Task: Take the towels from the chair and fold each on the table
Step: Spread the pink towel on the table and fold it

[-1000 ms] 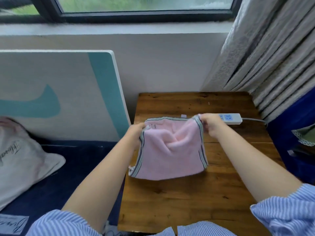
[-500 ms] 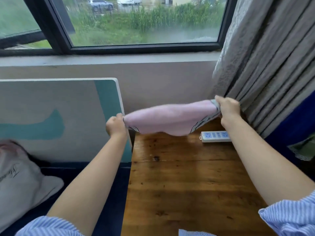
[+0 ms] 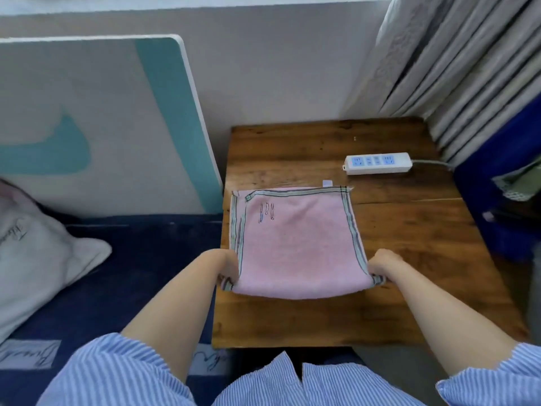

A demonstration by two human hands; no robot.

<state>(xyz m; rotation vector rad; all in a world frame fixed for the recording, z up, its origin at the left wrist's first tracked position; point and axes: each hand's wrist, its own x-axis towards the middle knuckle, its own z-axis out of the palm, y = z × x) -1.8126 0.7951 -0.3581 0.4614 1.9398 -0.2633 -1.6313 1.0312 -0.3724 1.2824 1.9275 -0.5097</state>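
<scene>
pink towel [image 3: 295, 244] flat on table [image 3: 409, 244]; left hand [image 3: 225, 266], right hand [image 3: 382, 263] pinch its near corners.

Pink towel [image 3: 295, 244]: soft terry cloth, fuzzy matt nap, w/ a flat woven striped border in grey-green. I see a small white fabric tag at its far edge. Table [image 3: 409, 244] under it: dark stained wood, grain and knots visible, slight sheen, worn and scuffed in spots. Power strip [image 3: 377, 163]: smooth white plastic, semi-gloss, blue socket faces. Curtain [image 3: 456, 68]: grey woven cloth, matt, textured pattern on the folds. Board [image 3: 96, 121] leaning at the wall: smooth, matt white w/ teal print. Pillow [image 3: 38, 256]: off-white cloth, creased. My sleeves [image 3: 483, 385]: thin striped blue-white fabric.
</scene>
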